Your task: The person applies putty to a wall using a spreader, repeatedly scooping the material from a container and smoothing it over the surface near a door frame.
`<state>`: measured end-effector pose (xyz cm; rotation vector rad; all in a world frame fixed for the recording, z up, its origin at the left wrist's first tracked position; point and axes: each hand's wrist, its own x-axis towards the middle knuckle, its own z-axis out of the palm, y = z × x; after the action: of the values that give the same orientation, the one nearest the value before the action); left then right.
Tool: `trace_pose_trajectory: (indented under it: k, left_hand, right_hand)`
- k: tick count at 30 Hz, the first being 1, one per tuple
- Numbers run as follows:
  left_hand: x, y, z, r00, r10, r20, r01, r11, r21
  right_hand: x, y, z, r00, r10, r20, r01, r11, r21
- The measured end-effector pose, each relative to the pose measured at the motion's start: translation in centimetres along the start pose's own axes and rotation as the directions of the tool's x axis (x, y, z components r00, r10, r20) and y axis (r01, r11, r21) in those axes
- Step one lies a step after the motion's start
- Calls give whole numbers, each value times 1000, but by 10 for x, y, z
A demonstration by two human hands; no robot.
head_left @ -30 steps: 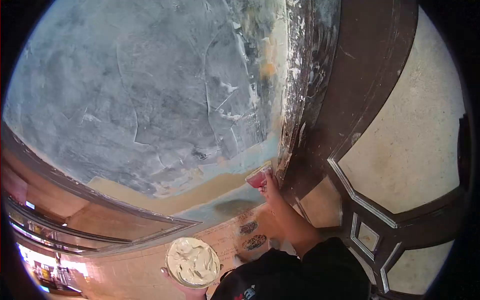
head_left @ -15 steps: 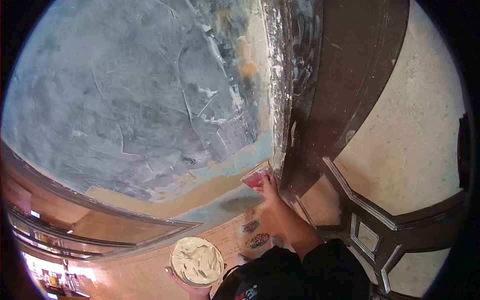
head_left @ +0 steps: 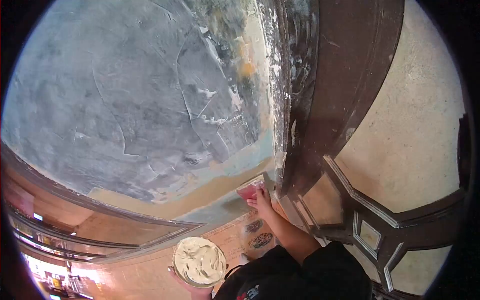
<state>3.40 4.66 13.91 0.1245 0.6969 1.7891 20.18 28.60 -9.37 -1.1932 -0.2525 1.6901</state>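
In my right hand (head_left: 262,202) is a flat red spreader (head_left: 249,189), fingers closed over it, its pale-smeared edge against the wall. It lies at the lower edge of a tan filler strip (head_left: 200,193), beside a grey-blue strip (head_left: 212,215) of wall. Low in the view, my left hand (head_left: 189,288) grips a round tub (head_left: 202,286) from beneath and at its side. Thick cream-coloured filler (head_left: 200,259) fills the tub, its surface ridged and swirled.
Above spreads a large grey-blue wall area (head_left: 125,100) with cracks and white scrapes. A dark brown frame (head_left: 345,75) runs down the right, joining panelled trim (head_left: 395,217). Dark moulding (head_left: 110,244) crosses the lower left, near a bright opening (head_left: 55,272).
My right hand and the spreader have moved a little down and left, away from the corner by the dark frame. The tub has shifted slightly right in the view.
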Motion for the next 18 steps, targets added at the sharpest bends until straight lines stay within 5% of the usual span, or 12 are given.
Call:
trace_pose_trajectory:
  k: [1, 3, 6, 8, 10, 14, 16, 18]
  left_hand:
    - [0, 1, -6, 1000, 1, -1, -1, 1000, 0]
    - [2, 6, -23, 978, 47, 202, -122, 917, 379]
    - [-3, 8, -23, 982, 22, 185, -59, 979, 194]
    - [-2, 10, -20, 984, 7, 179, -59, 956, 286]
    - [-2, 10, -22, 999, -32, 32, 29, 994, 103]
    - [-2, 12, -33, 996, -42, 76, 27, 981, 193]
    - [-3, 13, -31, 996, -25, 84, 6, 977, 212]
    - [-4, 12, -28, 994, 4, 111, -32, 968, 249]
  right_hand:
    - [-11, -15, 15, 1000, -6, 11, 6, 1000, 4]
    - [-3, -27, 31, 999, -26, 45, 26, 999, -18]
    - [16, -25, 36, 998, -39, 42, 43, 995, -91]
    - [24, -15, 23, 999, -31, -27, 28, 992, -124]
    - [27, 7, 5, 997, 61, -52, -66, 992, -104]
    - [10, 9, 4, 983, 170, -62, -175, 982, -77]
    - [2, -14, 16, 999, -35, 8, 35, 999, -40]
    - [19, -35, 18, 993, -77, 93, 79, 997, -19]
